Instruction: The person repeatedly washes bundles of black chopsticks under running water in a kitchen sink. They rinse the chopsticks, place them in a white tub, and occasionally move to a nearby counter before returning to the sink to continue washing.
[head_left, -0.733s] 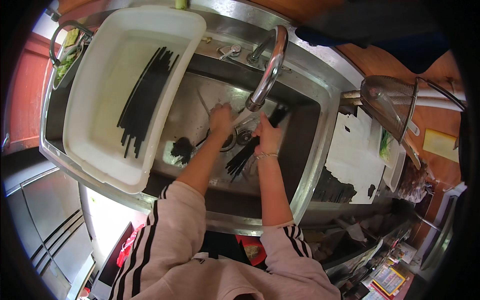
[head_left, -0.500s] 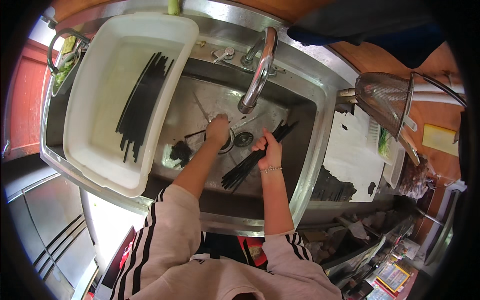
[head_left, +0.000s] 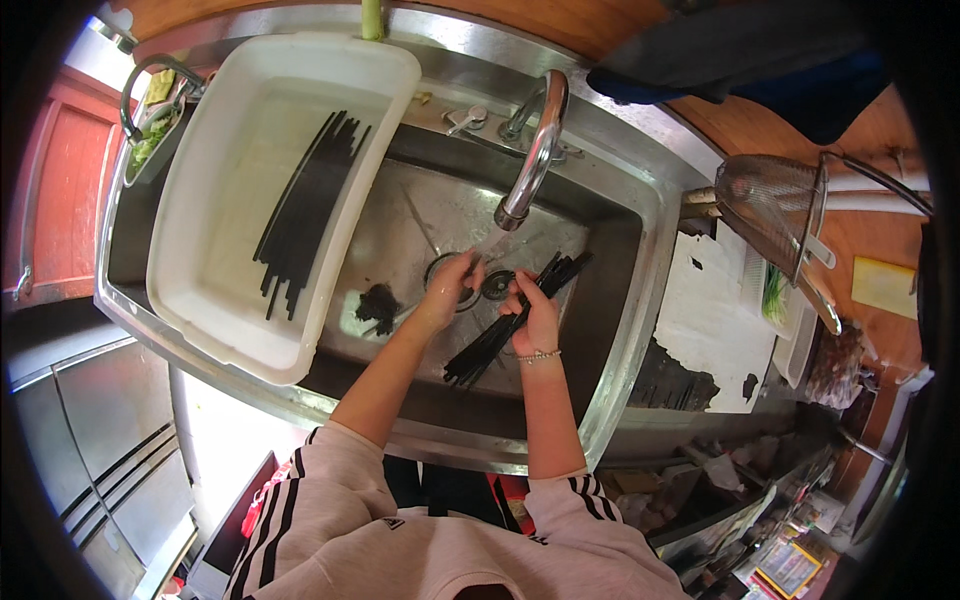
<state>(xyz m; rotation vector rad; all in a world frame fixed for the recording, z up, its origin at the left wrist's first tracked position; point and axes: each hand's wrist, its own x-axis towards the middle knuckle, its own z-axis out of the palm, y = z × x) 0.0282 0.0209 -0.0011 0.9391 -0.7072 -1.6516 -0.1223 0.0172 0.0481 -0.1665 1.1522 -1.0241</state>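
Observation:
My right hand [head_left: 537,318] is closed around a bundle of black chopsticks [head_left: 485,347], held slanting over the steel sink basin [head_left: 415,205]. To its left, my left hand [head_left: 452,292] is just below the faucet [head_left: 540,150], with water seeming to run from the spout onto it. Its fingers are curled in; whatever they hold, if anything, is hidden. More black chopsticks [head_left: 312,205] lie side by side in the white plastic tub [head_left: 185,240], in cloudy water. A dark wet clump [head_left: 377,303] rests on the basin floor left of my left hand.
Beneath my hands is a round drain [head_left: 497,285]. A faucet lever [head_left: 467,120] sits on the back ledge. Right of the sink are a worn white board [head_left: 705,310], a hanging mesh strainer [head_left: 765,200] and a basket with green stalks [head_left: 773,295]. Dark cloth [head_left: 750,70] hangs at the back.
My left hand has come up from the basin floor and closer to my right hand, under the spout. The right hand still grips the chopsticks. The whole view has shifted slightly.

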